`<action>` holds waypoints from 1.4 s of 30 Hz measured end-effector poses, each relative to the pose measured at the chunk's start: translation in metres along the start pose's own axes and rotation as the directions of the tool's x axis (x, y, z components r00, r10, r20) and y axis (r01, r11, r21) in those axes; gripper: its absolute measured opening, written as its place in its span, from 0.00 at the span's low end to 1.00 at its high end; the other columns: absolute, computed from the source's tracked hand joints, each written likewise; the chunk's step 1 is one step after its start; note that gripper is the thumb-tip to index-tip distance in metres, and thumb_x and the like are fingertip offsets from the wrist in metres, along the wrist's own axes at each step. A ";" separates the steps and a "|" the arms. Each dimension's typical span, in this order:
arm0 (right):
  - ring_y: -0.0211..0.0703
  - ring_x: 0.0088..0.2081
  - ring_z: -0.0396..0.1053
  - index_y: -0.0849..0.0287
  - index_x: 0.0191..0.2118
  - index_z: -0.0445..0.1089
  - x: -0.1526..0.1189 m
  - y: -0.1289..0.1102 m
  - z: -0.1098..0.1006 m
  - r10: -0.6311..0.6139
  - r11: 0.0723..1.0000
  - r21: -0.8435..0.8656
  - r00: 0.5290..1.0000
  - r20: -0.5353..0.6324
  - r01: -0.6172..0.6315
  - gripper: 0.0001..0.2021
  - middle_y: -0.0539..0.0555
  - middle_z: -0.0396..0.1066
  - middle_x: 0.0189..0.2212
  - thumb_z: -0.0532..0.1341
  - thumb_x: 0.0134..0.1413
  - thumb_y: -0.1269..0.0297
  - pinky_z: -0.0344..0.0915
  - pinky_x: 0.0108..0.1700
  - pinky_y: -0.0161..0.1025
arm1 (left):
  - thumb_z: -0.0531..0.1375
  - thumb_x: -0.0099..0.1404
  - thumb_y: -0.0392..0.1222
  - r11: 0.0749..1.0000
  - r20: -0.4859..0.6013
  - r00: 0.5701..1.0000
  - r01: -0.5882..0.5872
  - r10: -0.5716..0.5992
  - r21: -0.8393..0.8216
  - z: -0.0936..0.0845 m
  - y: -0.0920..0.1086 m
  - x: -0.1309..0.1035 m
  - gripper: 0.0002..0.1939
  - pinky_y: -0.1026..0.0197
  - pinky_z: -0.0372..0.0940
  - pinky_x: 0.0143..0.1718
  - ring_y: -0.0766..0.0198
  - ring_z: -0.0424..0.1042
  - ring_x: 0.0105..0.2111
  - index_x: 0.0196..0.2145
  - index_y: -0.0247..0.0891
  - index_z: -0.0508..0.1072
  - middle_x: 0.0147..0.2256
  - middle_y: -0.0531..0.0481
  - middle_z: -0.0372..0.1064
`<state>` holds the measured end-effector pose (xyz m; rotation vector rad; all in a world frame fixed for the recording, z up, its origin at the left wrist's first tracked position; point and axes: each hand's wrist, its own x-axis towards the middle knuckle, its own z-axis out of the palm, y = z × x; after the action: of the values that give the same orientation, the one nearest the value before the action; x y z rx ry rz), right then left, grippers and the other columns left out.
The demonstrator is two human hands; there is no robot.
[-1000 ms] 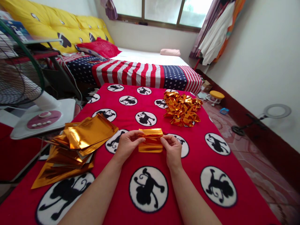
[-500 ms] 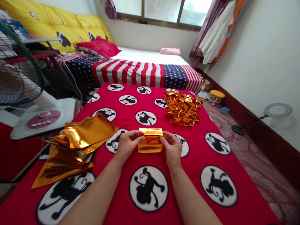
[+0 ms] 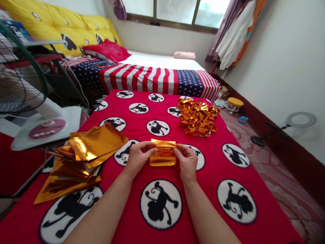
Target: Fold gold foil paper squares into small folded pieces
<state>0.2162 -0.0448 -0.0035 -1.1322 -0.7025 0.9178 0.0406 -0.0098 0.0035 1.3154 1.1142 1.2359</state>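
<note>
Between my two hands is a sheet of shiny gold foil paper [image 3: 163, 157], with a crease running across its upper part. My left hand [image 3: 138, 155] pinches its left edge between thumb and fingers. At the right edge, my right hand [image 3: 187, 159] holds it the same way. To the left lies a loose stack of flat gold foil sheets [image 3: 93, 144]. Farther back on the right is a heap of folded gold foil pieces [image 3: 198, 117]. The fingertips partly hide the sheet's side edges.
A red cloth with monkey prints [image 3: 200, 210] covers the table. A white fan base [image 3: 48, 127] stands close at the left. Beyond the table is a bed [image 3: 152, 79] with a striped cover. A ring light [image 3: 301, 119] and a yellow stool [image 3: 235, 102] are at the right.
The sheet's upper fold has tilted slightly and its shine has shifted. Both hands keep their grip in nearly the same place.
</note>
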 end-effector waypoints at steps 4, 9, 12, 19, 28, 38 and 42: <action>0.43 0.34 0.75 0.59 0.35 0.76 0.000 -0.001 0.001 0.008 1.000 0.006 1.000 0.001 -0.008 0.14 0.54 0.78 0.32 0.72 0.39 0.61 0.72 0.40 0.41 | 0.71 0.49 0.45 1.000 -0.007 1.000 -0.004 0.004 0.009 0.000 0.001 0.000 0.15 0.61 0.73 0.35 0.59 0.77 0.31 0.34 0.34 0.78 0.32 0.45 0.79; 0.42 0.32 0.74 0.59 0.33 0.76 0.000 -0.001 0.001 0.004 1.000 -0.011 1.000 -0.020 -0.004 0.13 0.52 0.77 0.30 0.72 0.38 0.61 0.72 0.38 0.40 | 0.71 0.48 0.45 1.000 -0.007 1.000 0.002 -0.003 -0.013 0.001 0.000 0.000 0.16 0.60 0.73 0.34 0.59 0.77 0.31 0.34 0.34 0.78 0.31 0.46 0.78; 0.41 0.31 0.73 0.58 0.33 0.76 0.000 -0.001 0.000 -0.003 1.000 -0.025 1.000 -0.028 0.002 0.12 0.51 0.77 0.29 0.72 0.39 0.61 0.71 0.37 0.39 | 0.72 0.48 0.45 0.999 0.009 1.000 0.006 -0.005 -0.043 0.001 0.001 0.000 0.19 0.60 0.73 0.35 0.59 0.77 0.31 0.36 0.34 0.77 0.32 0.45 0.78; 0.40 0.31 0.73 0.59 0.32 0.76 0.000 -0.002 0.000 -0.011 1.000 -0.017 0.999 -0.049 0.011 0.12 0.51 0.76 0.29 0.72 0.38 0.61 0.70 0.36 0.38 | 0.71 0.49 0.47 0.999 0.061 0.998 0.025 -0.023 -0.037 -0.002 0.009 0.000 0.20 0.58 0.74 0.38 0.57 0.78 0.34 0.38 0.34 0.79 0.34 0.44 0.79; 0.39 0.30 0.72 0.59 0.31 0.75 -0.001 -0.002 0.000 -0.028 1.000 -0.015 0.999 -0.039 0.028 0.11 0.51 0.75 0.28 0.72 0.39 0.62 0.70 0.35 0.37 | 0.71 0.48 0.45 0.998 0.005 0.999 0.051 -0.051 -0.046 -0.003 0.003 0.001 0.16 0.57 0.74 0.38 0.55 0.79 0.34 0.34 0.34 0.79 0.33 0.44 0.80; 0.38 0.30 0.71 0.59 0.30 0.75 0.000 -0.002 0.001 -0.029 1.000 0.005 0.999 -0.038 0.029 0.10 0.49 0.75 0.27 0.72 0.38 0.64 0.69 0.35 0.35 | 0.69 0.49 0.38 0.999 -0.064 0.998 0.004 0.000 0.049 -0.001 0.014 0.000 0.06 0.63 0.73 0.35 0.60 0.78 0.31 0.29 0.36 0.80 0.29 0.48 0.79; 0.37 0.30 0.71 0.59 0.30 0.76 0.000 -0.001 0.000 -0.046 0.999 -0.004 0.998 -0.038 0.046 0.09 0.49 0.75 0.27 0.72 0.39 0.65 0.68 0.35 0.35 | 0.69 0.49 0.37 0.997 -0.080 0.997 -0.013 0.019 0.075 -0.002 0.011 0.000 0.05 0.64 0.72 0.34 0.62 0.77 0.29 0.27 0.37 0.80 0.28 0.50 0.79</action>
<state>0.2164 -0.0446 -0.0021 -1.1293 -0.6965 0.8547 0.0390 -0.0113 0.0147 1.3423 1.2190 1.2795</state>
